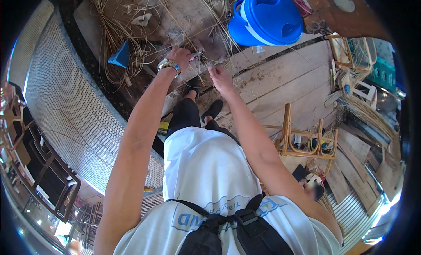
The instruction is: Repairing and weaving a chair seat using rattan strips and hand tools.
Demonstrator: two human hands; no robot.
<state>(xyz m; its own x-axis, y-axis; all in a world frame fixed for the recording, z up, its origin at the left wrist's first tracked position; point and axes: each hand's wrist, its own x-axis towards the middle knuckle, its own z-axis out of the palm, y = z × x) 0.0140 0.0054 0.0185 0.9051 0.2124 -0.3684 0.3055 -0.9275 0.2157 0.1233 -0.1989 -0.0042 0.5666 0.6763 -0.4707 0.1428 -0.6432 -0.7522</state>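
On the left, the big woven sheet (pixel 74 101) looks done. Past it, many loose strands (pixel 105 20) lie in a tangle, so lots seems left. The left hand (pixel 179 57) grips a small shiny thing (pixel 197 54). The right hand (pixel 222 78) seems to pinch a thin strand (pixel 206 62) just beside it.

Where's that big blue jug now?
In the head view, the blue jug is at the top, right of centre, beyond the right hand and beside wooden boards.

From right hand (pixel 222 81): 3 o'clock passable over plank floor (pixel 285 86). Blocked: 1, blue jug (pixel 272 18); 4, rattan frame (pixel 287 125); 10, loose strands (pixel 106 29).
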